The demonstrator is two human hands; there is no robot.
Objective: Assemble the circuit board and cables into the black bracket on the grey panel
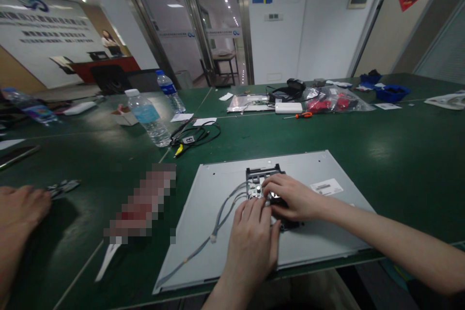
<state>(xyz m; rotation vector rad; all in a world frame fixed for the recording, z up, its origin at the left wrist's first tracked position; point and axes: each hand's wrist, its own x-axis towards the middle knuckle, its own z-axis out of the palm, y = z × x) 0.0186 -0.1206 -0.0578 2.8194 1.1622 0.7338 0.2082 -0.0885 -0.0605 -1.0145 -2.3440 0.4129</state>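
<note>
A flat silver-white panel (pixel 210 193) lies on the table in front of me. On its middle sits a black plastic frame (pixel 267 170) with a small circuit board (pixel 252 190) in it. Grey cables (pixel 221 213) run from the board across the panel's left side. My left hand (pixel 250 237) rests on the near side of the frame, fingers closed together with their tips at the board. From the right, my right hand (pixel 290 196) reaches over the frame, its fingers curled down beside the left fingertips. Whatever is between the fingers of either hand is hidden.
Another person's hand (pixel 22 213) is at the left by a small metallic part (pixel 63 188). Beyond the panel are a water bottle (pixel 148 118), black cables (pixel 198 133), an orange screwdriver (pixel 303 115), a second panel (pixel 247 103) and plastic bags (pixel 337 99). A white label (pixel 327 187) marks my panel.
</note>
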